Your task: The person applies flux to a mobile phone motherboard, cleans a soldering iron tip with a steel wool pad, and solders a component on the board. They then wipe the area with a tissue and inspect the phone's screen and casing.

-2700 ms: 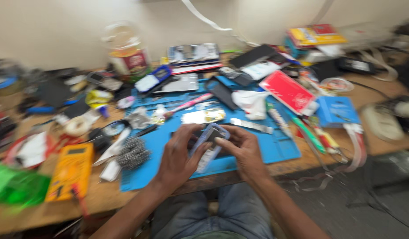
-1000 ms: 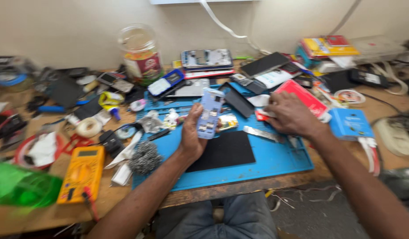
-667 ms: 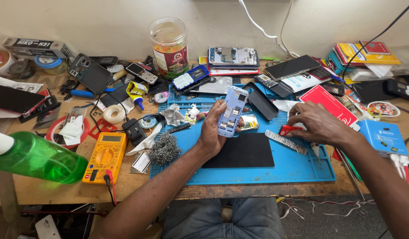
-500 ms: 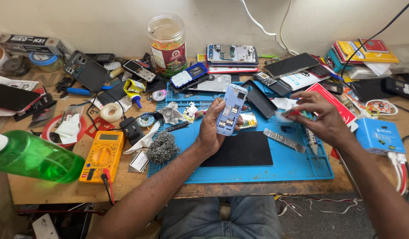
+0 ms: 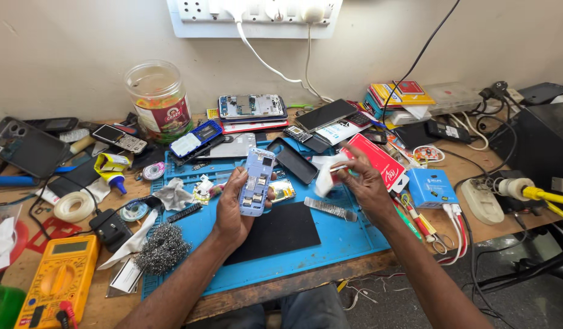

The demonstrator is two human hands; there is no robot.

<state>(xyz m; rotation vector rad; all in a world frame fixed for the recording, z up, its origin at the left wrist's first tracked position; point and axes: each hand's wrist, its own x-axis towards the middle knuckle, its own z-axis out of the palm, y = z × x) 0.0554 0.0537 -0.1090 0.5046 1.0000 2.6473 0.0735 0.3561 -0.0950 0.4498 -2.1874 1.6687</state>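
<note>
The left hand (image 5: 232, 210) is closed around an opened light-blue keypad phone (image 5: 256, 181) above the blue rubber mat's (image 5: 330, 244) middle. The right hand (image 5: 363, 183) pinches a white tissue (image 5: 325, 173). Near the bench's back edge, a clear plastic jar (image 5: 159, 100) holds perhaps small orange pieces.

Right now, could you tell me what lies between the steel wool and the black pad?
In the head view, the left hand's forearm crosses between steel wool and black pad, over the blue mat.

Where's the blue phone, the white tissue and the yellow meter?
Blue phone (image 5: 256, 182), head view, middle of its open back.
White tissue (image 5: 324, 178), head view, its crumpled middle.
Yellow meter (image 5: 57, 285), head view, its dial.
</note>
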